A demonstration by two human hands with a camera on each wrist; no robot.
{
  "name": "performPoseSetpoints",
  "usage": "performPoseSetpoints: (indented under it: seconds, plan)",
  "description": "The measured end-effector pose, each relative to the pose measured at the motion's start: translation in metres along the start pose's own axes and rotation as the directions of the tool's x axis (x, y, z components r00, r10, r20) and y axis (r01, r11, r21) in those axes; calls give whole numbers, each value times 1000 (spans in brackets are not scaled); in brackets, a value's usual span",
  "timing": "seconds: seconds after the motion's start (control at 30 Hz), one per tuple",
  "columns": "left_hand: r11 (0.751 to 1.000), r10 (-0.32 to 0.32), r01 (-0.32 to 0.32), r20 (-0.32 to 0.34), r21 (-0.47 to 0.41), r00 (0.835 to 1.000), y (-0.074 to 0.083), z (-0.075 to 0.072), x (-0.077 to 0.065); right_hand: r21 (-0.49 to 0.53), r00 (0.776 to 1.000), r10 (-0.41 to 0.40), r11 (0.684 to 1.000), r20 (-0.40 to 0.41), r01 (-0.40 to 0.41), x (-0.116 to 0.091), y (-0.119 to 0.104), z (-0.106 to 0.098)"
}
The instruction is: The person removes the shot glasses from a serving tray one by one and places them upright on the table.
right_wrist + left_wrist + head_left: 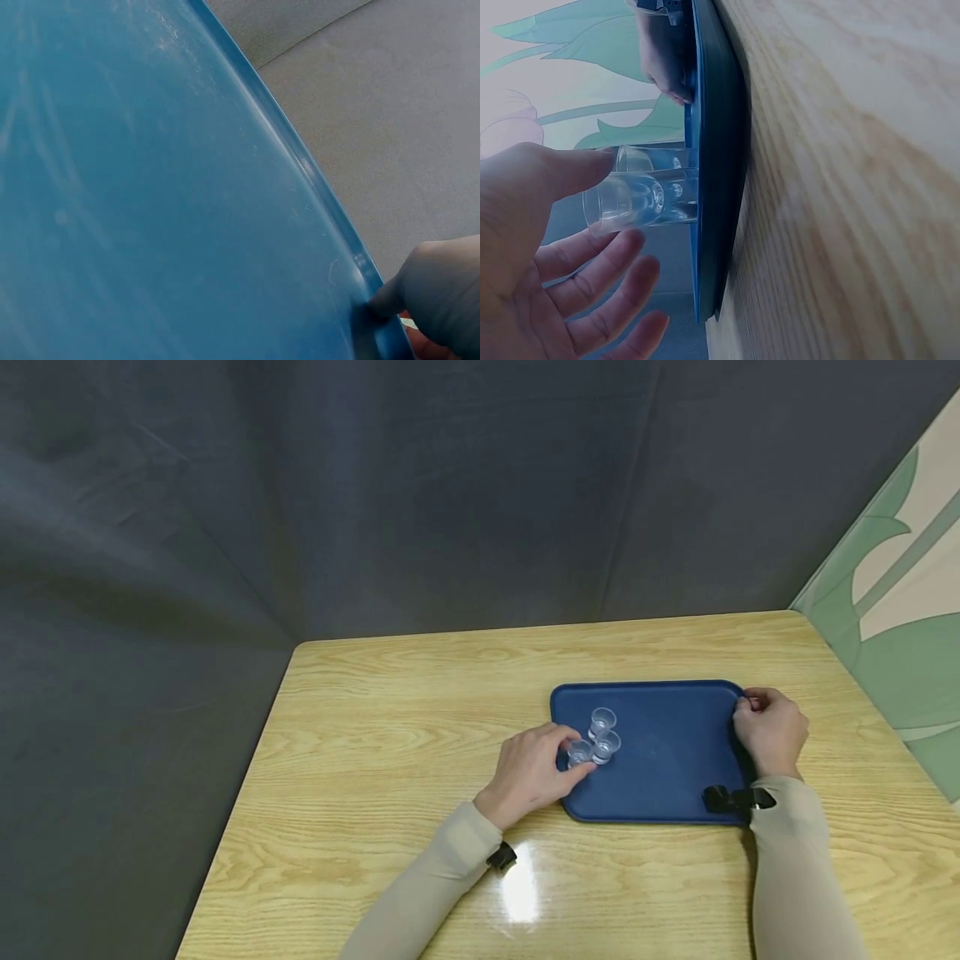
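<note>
Three small clear shot glasses stand together at the left end of a blue tray (667, 793). My left hand (536, 772) reaches over the tray's left edge, thumb and index finger around the rim of the nearest shot glass (622, 202). The other fingers spread loosely below it in the left wrist view. Right beside it are a second shot glass (607, 745) and a third shot glass (602, 721) behind. At the tray's far right corner, my right hand (772, 731) pinches the rim, its thumb over the inner side in the right wrist view.
The tray lies on a light wood-grain table (360, 793). A dark curtain (465, 502) hangs behind the table and along its left side. On the right is a wall with a green leaf pattern (907, 635). Black straps with cameras sit on both wrists.
</note>
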State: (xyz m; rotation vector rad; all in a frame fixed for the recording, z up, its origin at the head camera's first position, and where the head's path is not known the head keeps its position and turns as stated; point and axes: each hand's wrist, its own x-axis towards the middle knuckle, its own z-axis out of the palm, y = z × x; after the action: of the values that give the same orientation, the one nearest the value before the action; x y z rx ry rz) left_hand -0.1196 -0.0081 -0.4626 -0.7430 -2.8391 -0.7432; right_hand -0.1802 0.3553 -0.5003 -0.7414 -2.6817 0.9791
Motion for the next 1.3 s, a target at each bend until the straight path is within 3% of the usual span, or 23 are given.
performPoseSetpoints:
  seconds: [0.63, 0.97, 1.3]
  plan:
    - [993, -92, 90, -30, -76, 995, -21, -10, -8, -2, 1000, -1, 1000, 3, 1, 0, 1, -2]
    - [981, -171, 165, -55, -101, 984, -47, -21, -18, -3, 1000, -21, 1000, -17, 21, 0, 2, -1]
    - [959, -256, 239, -109, -150, 960, -87, -45, -34, 14, 999, -29, 999, -15, 29, -3, 1, 0]
